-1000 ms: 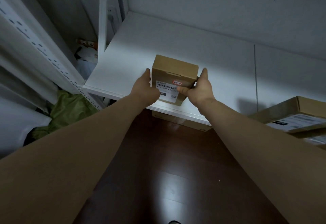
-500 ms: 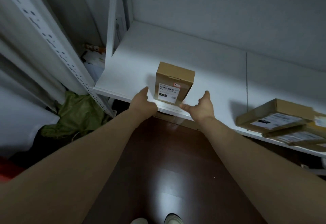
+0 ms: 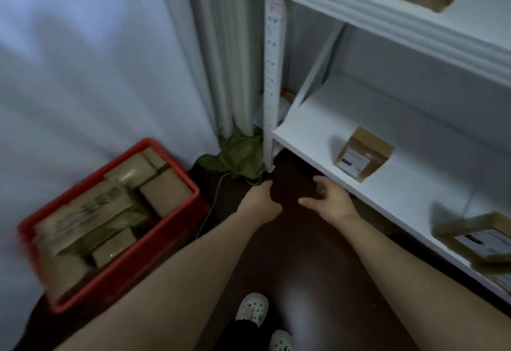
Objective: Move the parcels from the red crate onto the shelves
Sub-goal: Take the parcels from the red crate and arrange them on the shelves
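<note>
Now both hands hold nothing: my left hand [image 3: 258, 203] hangs loosely curled, my right hand [image 3: 331, 203] spread, over the glossy dark floor [image 3: 300, 256]. The small boxy cardboard parcel [image 3: 364, 154], white label toward me, sits on the smooth white shelf [image 3: 312, 127] just beyond my right hand. The red plastic crate [image 3: 132, 266] at my left is packed with blurred brown parcels [image 3: 165, 196]. Crumpled green cloth [image 3: 240, 157] lies by the shelf post [image 3: 272, 74].

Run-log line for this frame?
left hand: empty, open | right hand: empty, open | small brown cardboard box: on lower white shelf | red plastic crate: holds parcels
</note>
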A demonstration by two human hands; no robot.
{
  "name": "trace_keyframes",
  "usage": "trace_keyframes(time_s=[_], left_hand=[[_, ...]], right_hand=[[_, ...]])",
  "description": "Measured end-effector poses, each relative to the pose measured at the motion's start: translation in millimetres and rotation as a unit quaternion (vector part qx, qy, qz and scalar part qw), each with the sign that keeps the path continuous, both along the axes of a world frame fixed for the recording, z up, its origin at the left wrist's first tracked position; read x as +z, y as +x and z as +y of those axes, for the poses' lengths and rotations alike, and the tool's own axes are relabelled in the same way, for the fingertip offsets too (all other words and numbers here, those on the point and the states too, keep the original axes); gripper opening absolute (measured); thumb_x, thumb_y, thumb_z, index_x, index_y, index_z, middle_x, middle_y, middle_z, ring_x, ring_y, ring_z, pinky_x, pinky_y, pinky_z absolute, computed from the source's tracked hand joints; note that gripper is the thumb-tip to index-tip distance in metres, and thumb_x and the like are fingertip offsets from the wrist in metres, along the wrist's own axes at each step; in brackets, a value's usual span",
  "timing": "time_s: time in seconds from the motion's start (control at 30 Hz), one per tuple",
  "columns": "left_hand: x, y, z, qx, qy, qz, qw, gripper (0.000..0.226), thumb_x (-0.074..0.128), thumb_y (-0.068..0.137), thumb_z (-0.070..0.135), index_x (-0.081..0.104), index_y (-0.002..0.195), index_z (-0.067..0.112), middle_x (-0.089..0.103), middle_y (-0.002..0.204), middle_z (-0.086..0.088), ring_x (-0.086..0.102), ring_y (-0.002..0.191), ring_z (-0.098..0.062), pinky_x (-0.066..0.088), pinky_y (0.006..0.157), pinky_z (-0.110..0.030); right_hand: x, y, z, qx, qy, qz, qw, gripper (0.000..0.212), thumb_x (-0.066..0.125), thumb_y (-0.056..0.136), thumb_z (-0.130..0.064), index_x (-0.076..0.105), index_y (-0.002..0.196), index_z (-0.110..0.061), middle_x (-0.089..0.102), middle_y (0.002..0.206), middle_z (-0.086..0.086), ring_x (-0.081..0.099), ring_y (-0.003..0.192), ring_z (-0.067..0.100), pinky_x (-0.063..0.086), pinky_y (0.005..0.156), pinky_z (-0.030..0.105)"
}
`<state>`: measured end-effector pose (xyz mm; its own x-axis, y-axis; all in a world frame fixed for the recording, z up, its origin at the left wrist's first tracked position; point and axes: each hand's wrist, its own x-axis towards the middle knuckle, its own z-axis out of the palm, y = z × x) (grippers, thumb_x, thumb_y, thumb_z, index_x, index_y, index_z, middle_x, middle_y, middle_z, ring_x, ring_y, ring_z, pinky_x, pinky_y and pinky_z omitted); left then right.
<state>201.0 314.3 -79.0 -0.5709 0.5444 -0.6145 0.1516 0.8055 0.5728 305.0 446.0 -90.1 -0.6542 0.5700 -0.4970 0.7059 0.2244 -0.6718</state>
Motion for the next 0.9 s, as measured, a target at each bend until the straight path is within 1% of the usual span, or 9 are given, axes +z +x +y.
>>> trace_keyframes(time_s=[0.07,0.13,0.23,0.33,0.43,0.53,0.63,0.8,0.9], left_hand=[[8.3,3.0,-43.5,0.034,-0.024,0.022,0.999,0.067,0.057,0.088,0.019,0.027,0.148,0.015,0.038,0.146,-0.009,0.043,0.128,-0.023,0.04,0.098,-0.025],[15.2,2.9,-88.0,0.081,-0.05,0.04,0.995,0.07,0.059,0.088,0.022,0.024,0.149,0.019,0.034,0.148,-0.01,0.045,0.127,-0.024,0.045,0.096,-0.029],[24.2,1.2,-155.8,0.153,-0.063,0.06,0.984,0.071,0.06,0.088,0.022,0.025,0.149,0.019,0.033,0.149,-0.009,0.043,0.13,-0.023,0.043,0.095,-0.029],[31.8,-0.5,-222.0,0.218,-0.067,0.069,0.971,0.069,0.06,0.087,0.023,0.029,0.148,0.016,0.038,0.147,-0.008,0.042,0.131,-0.024,0.041,0.101,-0.031],[35.6,-6.3,-282.3,0.283,-0.068,0.065,0.954,0.061,0.06,0.086,0.023,0.037,0.142,0.013,0.047,0.139,-0.009,0.049,0.124,-0.024,0.044,0.094,-0.03],[31.5,-18.7,-338.3,0.336,-0.073,0.049,0.938,0.059,0.062,0.085,0.023,0.04,0.139,0.011,0.05,0.134,-0.008,0.054,0.116,-0.023,0.047,0.087,-0.029],[21.0,-39.0,-390.4,0.371,-0.064,0.034,0.926,0.055,0.061,0.084,0.02,0.043,0.135,0.012,0.055,0.126,-0.007,0.057,0.107,-0.022,0.051,0.085,-0.031],[-2.2,-80.1,-470.4,0.396,-0.066,0.016,0.916,0.054,0.061,0.086,0.018,0.043,0.136,0.009,0.052,0.131,-0.009,0.052,0.117,-0.025,0.042,0.08,-0.025],[-18.4,-106.3,-506.3,0.4,-0.077,0.006,0.913,0.059,0.063,0.083,0.016,0.041,0.137,0.009,0.052,0.13,-0.009,0.054,0.114,-0.024,0.045,0.081,-0.027]], right_hand=[[8.9,-9.1,-35.2,0.063,-0.011,-0.007,0.998,0.074,0.076,0.079,-0.028,0.04,0.142,-0.016,0.041,0.147,0.006,0.04,0.134,0.02,0.034,0.107,0.03],[15.8,-21.3,-70.9,0.116,-0.012,-0.009,0.993,0.072,0.075,0.08,-0.03,0.042,0.142,-0.015,0.043,0.145,0.006,0.042,0.132,0.02,0.037,0.104,0.03],[25.2,-43.0,-126.1,0.189,-0.01,-0.006,0.982,0.07,0.075,0.08,-0.03,0.044,0.14,-0.014,0.045,0.144,0.007,0.044,0.131,0.02,0.039,0.101,0.031],[31.4,-66.0,-182.7,0.257,-0.019,0.002,0.966,0.068,0.075,0.08,-0.03,0.045,0.139,-0.013,0.047,0.142,0.008,0.046,0.129,0.021,0.04,0.102,0.032],[35.9,-90.6,-237.1,0.314,-0.017,0.005,0.949,0.066,0.075,0.081,-0.03,0.046,0.138,-0.013,0.049,0.14,0.008,0.048,0.127,0.021,0.041,0.1,0.032],[34.5,-118.6,-287.1,0.35,-0.019,0.004,0.937,0.065,0.075,0.081,-0.031,0.047,0.137,-0.013,0.049,0.139,0.006,0.048,0.126,0.021,0.043,0.1,0.034],[25.7,-152.0,-335.0,0.377,-0.015,-0.004,0.926,0.065,0.074,0.081,-0.031,0.047,0.137,-0.014,0.049,0.139,0.005,0.048,0.127,0.021,0.043,0.103,0.035],[-1.6,-212.1,-409.0,0.413,-0.007,-0.039,0.91,0.068,0.073,0.082,-0.032,0.043,0.14,-0.015,0.046,0.143,0.003,0.045,0.13,0.021,0.042,0.105,0.038],[-18.4,-240.2,-435.3,0.417,0.004,-0.056,0.907,0.072,0.074,0.081,-0.032,0.039,0.142,-0.017,0.044,0.144,0.003,0.042,0.132,0.021,0.041,0.106,0.04]])
